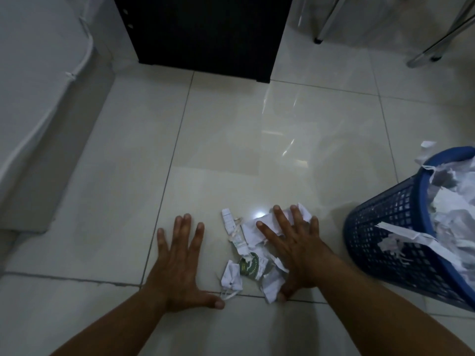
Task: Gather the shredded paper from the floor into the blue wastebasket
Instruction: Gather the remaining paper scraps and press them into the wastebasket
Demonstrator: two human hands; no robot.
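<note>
Shredded paper (253, 255): small heap, lower centre, on floor (231, 150).
Blue wastebasket (385, 235): right edge, nearly full.
Left grip (180, 263): flat, splayed, empty, beside heap.
Right grip (295, 250): flat, pressing heap.
Advised: sweep inward, scoop from beneath.

there were 2 hands, a left hand (177, 263) and a right hand (295, 253), 1 loose pile of shredded paper (246, 227) on the floor (231, 140), 1 blue wastebasket (385, 227), 1 black cabinet (205, 32) and 2 chrome legs (424, 53).
</note>
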